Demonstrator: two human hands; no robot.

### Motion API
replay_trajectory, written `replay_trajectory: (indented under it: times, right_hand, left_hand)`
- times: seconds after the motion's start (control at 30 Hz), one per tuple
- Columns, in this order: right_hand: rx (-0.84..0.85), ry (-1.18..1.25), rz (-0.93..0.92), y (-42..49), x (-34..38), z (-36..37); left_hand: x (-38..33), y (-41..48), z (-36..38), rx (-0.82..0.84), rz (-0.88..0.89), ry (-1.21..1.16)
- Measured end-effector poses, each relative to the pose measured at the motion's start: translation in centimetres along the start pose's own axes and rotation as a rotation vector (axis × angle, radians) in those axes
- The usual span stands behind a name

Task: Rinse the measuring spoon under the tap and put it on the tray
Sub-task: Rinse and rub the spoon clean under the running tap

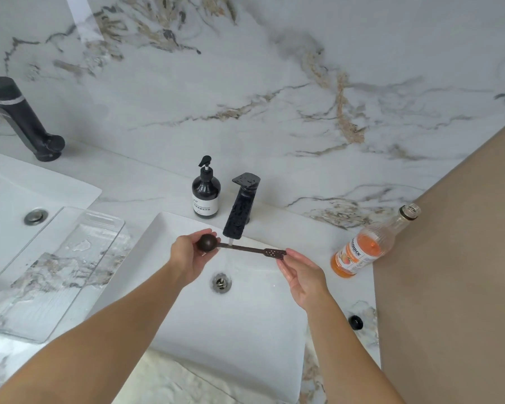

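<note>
The spout of the black faucet (21, 118) at the far left is cut off by the picture's left edge, as is the left sink (18, 185). The print on the soap bottle (206, 193) is too small to be read. Part of the bowl of the measuring spoon (239, 248) is covered by the left hand (191, 255).

Measuring spoon (239, 248) held level under running tap (239, 211) — bowl in left hand (188, 255), handle end pinched by right hand (301, 272) — above sink (245, 322).
</note>
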State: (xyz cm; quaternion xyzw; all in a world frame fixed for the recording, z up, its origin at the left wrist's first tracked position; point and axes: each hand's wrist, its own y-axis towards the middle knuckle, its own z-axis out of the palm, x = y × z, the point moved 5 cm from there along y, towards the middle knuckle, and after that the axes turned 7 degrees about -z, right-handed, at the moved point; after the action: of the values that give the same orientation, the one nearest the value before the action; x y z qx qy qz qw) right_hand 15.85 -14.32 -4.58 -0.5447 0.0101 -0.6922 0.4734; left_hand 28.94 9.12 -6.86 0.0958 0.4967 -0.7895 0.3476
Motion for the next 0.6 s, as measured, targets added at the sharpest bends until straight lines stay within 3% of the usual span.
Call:
replay_trajectory:
  times: [0.23, 0.33, 0.43, 0.6]
  right_hand:
    - [-0.023, -0.05, 0.026, 0.2, -1.3, -3.8]
    - [0.086, -0.182, 0.136, -0.6, -2.7, -4.7]
    - [0.215, -0.476, 0.152, -1.5, -3.7, -4.9]
    - [0.419, -0.69, 0.145, -3.0, -4.5, -2.5]
  left_hand:
    - [1.7, -1.0, 2.2, 0.126, -0.09, -0.046]
    - [2.4, -1.0, 2.8, 0.158, -0.148, -0.056]
    - [3.6, -1.1, 3.8, 0.196, -0.2, -0.003]
    - [4.4, -0.5, 5.1, 0.144, -0.094, -0.015]
